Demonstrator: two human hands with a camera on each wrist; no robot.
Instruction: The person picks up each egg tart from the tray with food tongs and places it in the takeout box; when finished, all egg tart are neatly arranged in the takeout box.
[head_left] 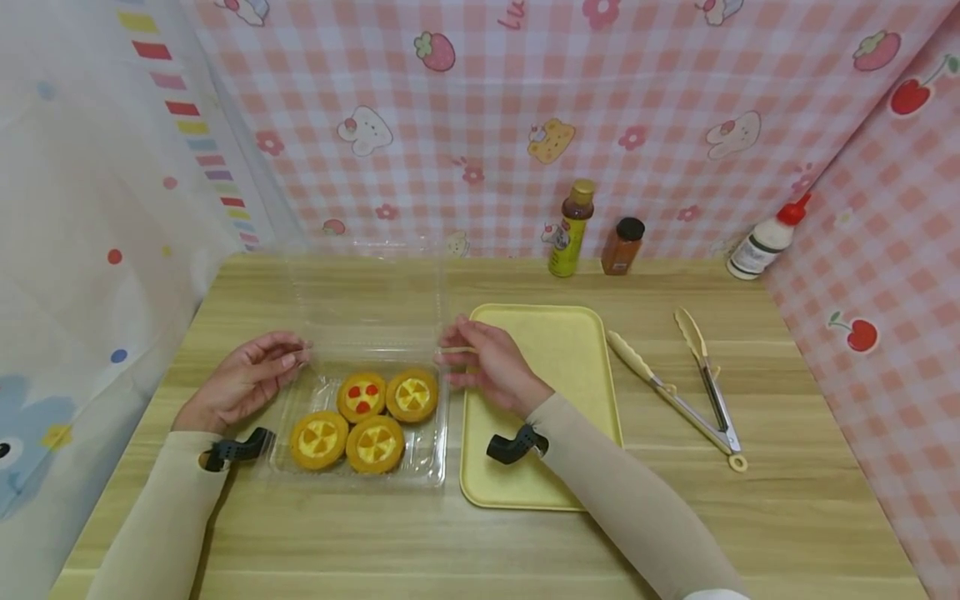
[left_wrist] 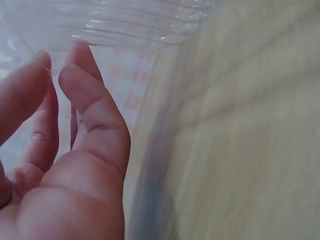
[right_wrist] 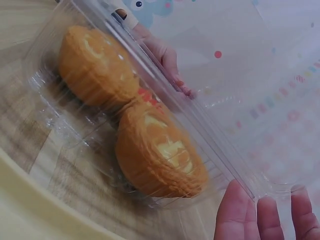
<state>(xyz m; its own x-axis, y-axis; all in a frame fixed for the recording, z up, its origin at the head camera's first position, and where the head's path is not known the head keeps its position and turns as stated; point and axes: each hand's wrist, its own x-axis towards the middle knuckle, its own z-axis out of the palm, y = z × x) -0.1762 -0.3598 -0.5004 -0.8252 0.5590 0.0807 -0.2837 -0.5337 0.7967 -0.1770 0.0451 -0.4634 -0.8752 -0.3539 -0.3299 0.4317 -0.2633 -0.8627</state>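
Note:
A clear plastic clamshell box (head_left: 437, 457) stands on the table with its lid (head_left: 367, 292) raised at the back. Several round tarts lie in its base; one tart (head_left: 362, 398) has red spots, while another tart (head_left: 318, 440) bears yellow wedges. At the box's left side my left hand (head_left: 251, 379) pinches the plastic edge between thumb and finger, as the left wrist view shows. My right hand (head_left: 495, 362) holds the edge on the opposite side near the hinge; its fingertips (right_wrist: 270, 215) meet the plastic in the right wrist view.
Under my right forearm lies a yellow tray (head_left: 540, 333), right of the box. Spread tongs (head_left: 693, 412) rest farther right. Along the back stand a sauce bottle (head_left: 570, 233), a spice jar (head_left: 622, 247) and a white bottle (head_left: 761, 246) with a red tip.

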